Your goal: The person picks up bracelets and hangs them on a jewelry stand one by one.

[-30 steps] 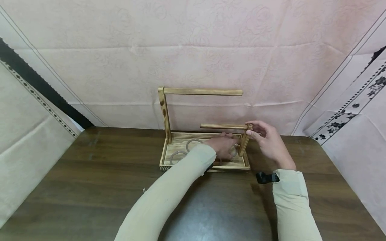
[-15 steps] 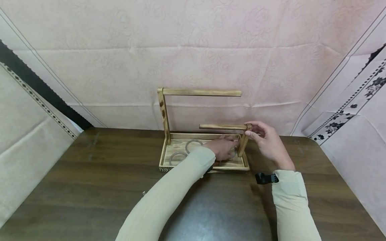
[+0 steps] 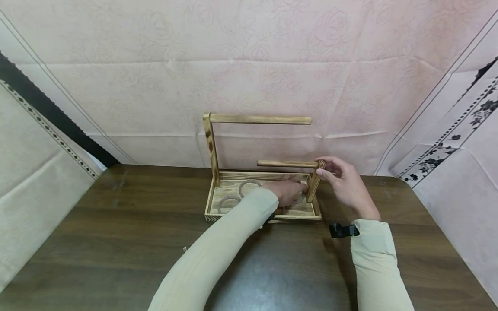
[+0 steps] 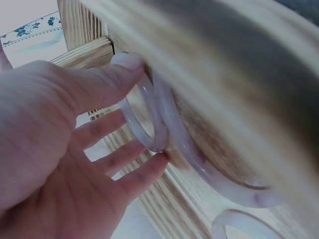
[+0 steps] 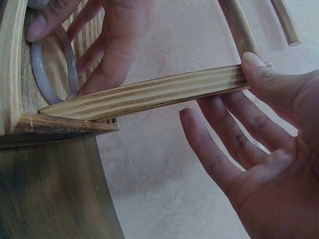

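Head view: the left grip [image 3: 285, 191] reaches into a shallow wooden tray [image 3: 210, 203], its fingertips mostly hidden, and the pale sleeve [image 3: 218, 250] covers part of the near rim. The left wrist view shows that grip pinching a ring [image 4: 133, 123], thumb on its upper edge; which fingers bear on the far side is hard to tell. The held ring is inside the tray, near the foot of a post [image 5: 149, 94]. A blurred wooden edge [image 4: 224, 94] hides part of a second ring [image 4: 185, 144], and a third ring [image 4: 222, 221] is cut off at the bottom.

The right grip [image 3: 344, 183] clasps the post's top between thumb and fingers, the fingers passing partly behind the wood.

The rings are smooth, glossy, milky and translucent, faintly mauve. The post is flat and boldly striped, tilted at the tray's right end; a round rod [image 3: 287, 163] runs sideways from its top. At the left, a taller post [image 3: 212, 151] carries a longer bar [image 3: 260, 119]. The table [image 3: 116, 246] is dark, wood-grained; the pinkish cloth [image 3: 264, 82] behind is creased, with faint rose outlines.
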`<action>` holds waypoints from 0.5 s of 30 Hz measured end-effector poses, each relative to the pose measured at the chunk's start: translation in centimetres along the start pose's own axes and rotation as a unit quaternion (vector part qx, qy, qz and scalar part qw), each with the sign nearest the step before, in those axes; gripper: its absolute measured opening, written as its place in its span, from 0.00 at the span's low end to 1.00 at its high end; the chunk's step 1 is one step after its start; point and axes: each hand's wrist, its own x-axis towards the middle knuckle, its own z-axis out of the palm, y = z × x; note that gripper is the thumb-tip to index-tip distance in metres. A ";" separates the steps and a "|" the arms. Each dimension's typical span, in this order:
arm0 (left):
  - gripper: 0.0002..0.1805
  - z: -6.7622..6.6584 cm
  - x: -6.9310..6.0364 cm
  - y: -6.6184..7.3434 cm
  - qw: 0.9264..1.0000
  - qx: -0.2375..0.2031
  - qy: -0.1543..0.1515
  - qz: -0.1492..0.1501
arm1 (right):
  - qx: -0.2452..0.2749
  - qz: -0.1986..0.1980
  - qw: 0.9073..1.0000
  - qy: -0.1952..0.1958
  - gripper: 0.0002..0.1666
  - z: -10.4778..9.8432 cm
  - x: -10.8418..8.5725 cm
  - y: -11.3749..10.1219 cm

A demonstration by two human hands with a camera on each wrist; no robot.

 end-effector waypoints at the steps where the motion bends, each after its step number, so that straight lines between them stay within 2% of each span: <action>1: 0.20 0.0 0.0 0.1 1.000 0.002 -0.003 -0.002 | 0.001 0.000 1.000 0.000 0.20 0.0 0.0 0.0; 7: 0.21 -0.2 -0.1 0.2 1.000 0.008 -0.005 -0.006 | 0.002 -0.004 1.000 -0.001 0.20 0.0 0.0 0.0; 15: 0.21 -0.2 -0.1 -0.3 1.000 -0.007 0.005 0.013 | 0.000 -0.007 1.000 0.000 0.20 -0.1 -0.1 -0.1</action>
